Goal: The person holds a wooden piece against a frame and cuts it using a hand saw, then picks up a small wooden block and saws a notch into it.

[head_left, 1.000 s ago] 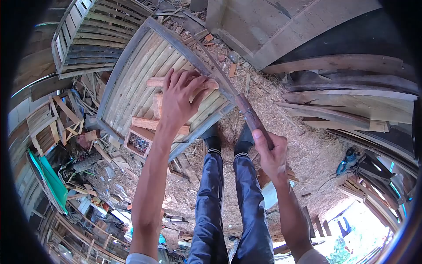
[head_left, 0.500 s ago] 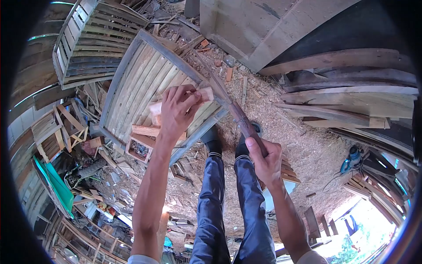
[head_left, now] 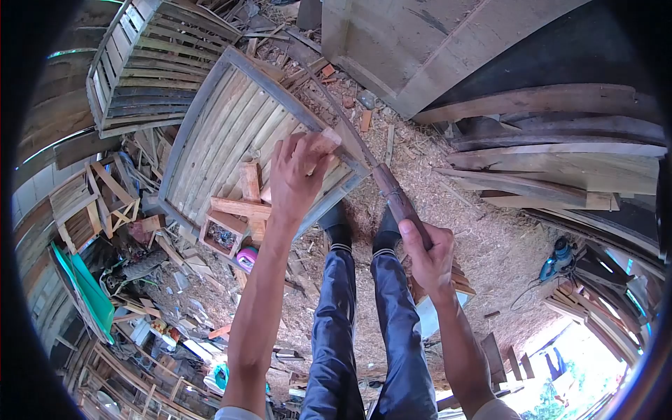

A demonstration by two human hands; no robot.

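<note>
- The left hand [head_left: 297,175] has its grip closed around a short wood block [head_left: 323,142], holding it against the slatted panel [head_left: 224,133].
- The right hand [head_left: 428,253] has its grip wrapped tight on the dark handle of a long blade [head_left: 364,157].
- The blade runs up and away from the right grip, its edge just beside the block.
- More wood pieces [head_left: 245,199] lie on the panel below the left grip.

Sawdust floor [head_left: 490,245] — stacked planks [head_left: 560,161], slatted panels [head_left: 154,63], daylight.
</note>
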